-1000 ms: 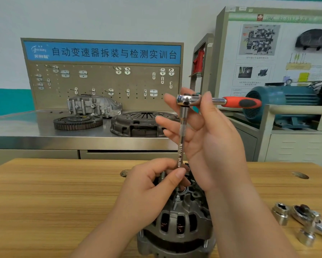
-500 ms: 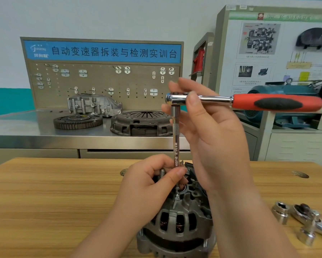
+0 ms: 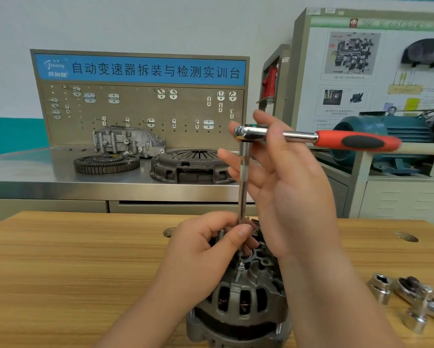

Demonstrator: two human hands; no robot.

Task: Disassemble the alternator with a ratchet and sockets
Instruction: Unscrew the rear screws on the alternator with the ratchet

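Note:
The grey alternator (image 3: 238, 305) stands on the wooden table (image 3: 72, 272) at bottom centre. A ratchet (image 3: 318, 138) with a red and black handle points right, and a long extension bar (image 3: 243, 187) runs straight down from its head to a small fastener (image 3: 241, 266) on the alternator's top. My left hand (image 3: 205, 252) rests on the alternator and pinches the bar's lower end between thumb and fingers. My right hand (image 3: 281, 182) is raised behind the bar, thumb and forefinger pinching the ratchet head, the other fingers spread.
A second ratchet (image 3: 421, 295) and loose sockets (image 3: 380, 287) lie on the table at right. Behind stand a steel bench with a flywheel (image 3: 106, 163), clutch cover (image 3: 190, 165) and housing (image 3: 128, 141), a pegboard, and a teal motor (image 3: 386, 144).
The ratchet handle has swung round to the right, towards me, and its head has risen slightly. My left hand stays on the bar's lower end.

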